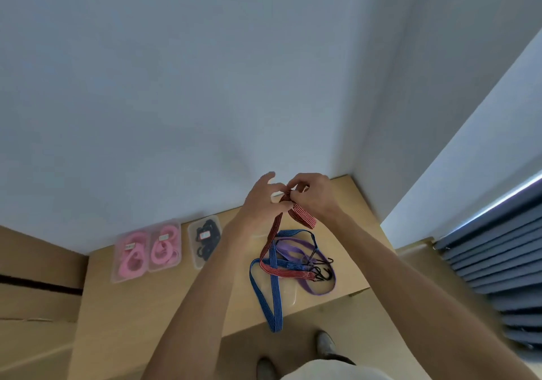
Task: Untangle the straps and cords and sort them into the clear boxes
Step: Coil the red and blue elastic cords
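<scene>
At frame centre, both the left hand [262, 200] and the right hand [312, 196] pinch the red strap [271, 234], which trails down to the tangle [305, 262] on the table [234, 315] below.

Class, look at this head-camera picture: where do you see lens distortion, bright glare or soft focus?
Head view: the wide lens bends straight lines, so the wall corner leans and the forearms splay; a bright streak glares at the window edge; both hands, left hand and right hand, look slightly soft around the red strap; lighting elsewhere is even, shadows faint.
</scene>
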`<control>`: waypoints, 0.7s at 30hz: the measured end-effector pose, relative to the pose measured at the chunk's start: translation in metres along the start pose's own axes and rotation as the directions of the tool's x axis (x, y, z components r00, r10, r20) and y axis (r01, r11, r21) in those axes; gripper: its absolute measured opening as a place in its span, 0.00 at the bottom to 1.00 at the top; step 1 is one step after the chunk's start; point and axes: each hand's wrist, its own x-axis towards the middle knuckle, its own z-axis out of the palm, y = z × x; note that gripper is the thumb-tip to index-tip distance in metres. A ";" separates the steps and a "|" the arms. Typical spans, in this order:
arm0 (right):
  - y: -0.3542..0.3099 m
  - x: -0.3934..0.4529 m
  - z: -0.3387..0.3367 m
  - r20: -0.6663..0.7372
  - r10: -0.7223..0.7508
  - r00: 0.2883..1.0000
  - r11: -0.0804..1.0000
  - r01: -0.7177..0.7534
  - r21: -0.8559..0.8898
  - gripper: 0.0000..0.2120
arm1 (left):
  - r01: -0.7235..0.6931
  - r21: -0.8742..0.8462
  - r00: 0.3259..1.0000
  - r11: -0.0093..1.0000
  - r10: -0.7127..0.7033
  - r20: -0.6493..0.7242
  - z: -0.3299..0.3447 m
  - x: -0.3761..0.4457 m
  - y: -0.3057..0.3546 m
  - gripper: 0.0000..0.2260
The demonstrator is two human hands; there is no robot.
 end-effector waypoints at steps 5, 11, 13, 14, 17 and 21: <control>-0.014 -0.012 0.002 -0.037 -0.013 0.999 0.996 0.016 0.088 0.12 | -0.026 -0.157 1.000 0.987 0.028 0.014 -0.016 -0.015 0.008 0.05; -0.037 -0.022 -0.003 0.097 0.101 0.990 0.851 -0.136 0.508 0.20 | 0.017 -0.732 0.995 0.681 -0.085 -0.056 -0.039 -0.028 0.025 0.08; -0.045 -0.028 -0.002 0.228 0.023 0.973 0.863 -0.134 0.486 0.26 | -0.052 -0.856 0.992 0.515 -0.069 -0.102 -0.056 -0.032 0.034 0.06; -0.050 -0.029 -0.001 0.266 0.002 0.964 0.862 -0.137 0.488 0.28 | -0.089 -0.888 0.992 0.451 -0.040 -0.120 -0.065 -0.035 0.038 0.05; -0.070 -0.032 0.002 0.258 -0.054 0.965 0.826 -0.102 0.554 0.25 | -0.190 -0.894 0.982 0.406 0.078 -0.174 -0.087 -0.044 0.049 0.09; -0.098 -0.031 0.003 0.155 -0.170 0.973 0.807 0.047 0.588 0.12 | -0.258 -0.814 0.965 0.521 0.096 -0.244 -0.107 -0.049 0.052 0.18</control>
